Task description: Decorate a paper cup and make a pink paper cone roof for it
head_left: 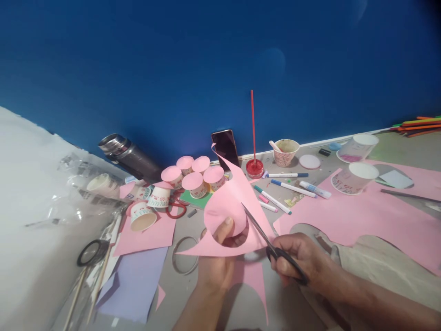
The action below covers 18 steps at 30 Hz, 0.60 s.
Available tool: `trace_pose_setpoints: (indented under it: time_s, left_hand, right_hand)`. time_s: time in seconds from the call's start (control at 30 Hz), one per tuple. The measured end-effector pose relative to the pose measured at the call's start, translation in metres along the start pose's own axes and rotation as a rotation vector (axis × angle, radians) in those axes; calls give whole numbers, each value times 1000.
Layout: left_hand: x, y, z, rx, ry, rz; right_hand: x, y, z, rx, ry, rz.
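Note:
In the middle of the head view, my left hand [220, 257] grips a sheet of pink paper [253, 225], its thumb on a rounded, partly cut-out piece. My right hand [299, 259] is closed around the black handles of a pair of scissors [260, 231]. The scissor blades lie along the cut line at the curved piece's right side. Beneath the held sheet, a pink offcut [253, 278] with a curved edge lies on the table. A grey ring [185, 271] rests left of my left hand.
Paper cups with pink discs on top [195, 182] stand behind my hands. Markers [272, 200], a red paint pot [255, 169] and more cups [360, 177] are at right. A phone [225, 145] leans on the wall, and a dark flask [131, 158] tilts at left.

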<state>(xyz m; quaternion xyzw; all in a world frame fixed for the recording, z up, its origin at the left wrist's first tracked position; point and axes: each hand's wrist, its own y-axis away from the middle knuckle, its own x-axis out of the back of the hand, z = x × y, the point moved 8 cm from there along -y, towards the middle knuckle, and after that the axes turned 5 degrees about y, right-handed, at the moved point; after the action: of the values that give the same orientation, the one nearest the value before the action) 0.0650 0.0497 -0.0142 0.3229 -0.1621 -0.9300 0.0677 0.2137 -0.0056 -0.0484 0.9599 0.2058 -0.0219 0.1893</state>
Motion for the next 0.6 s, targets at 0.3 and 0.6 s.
trace_pose_setpoints:
  time_s: [0.3,0.6]
  left_hand:
    - [-7,0,3,12,-2,-49]
    - [-4,-1,7,-26,-39,-9]
  right_hand:
    - [2,2,-4,31,-26,-42]
    - [-2,0,13,32,-60,-86]
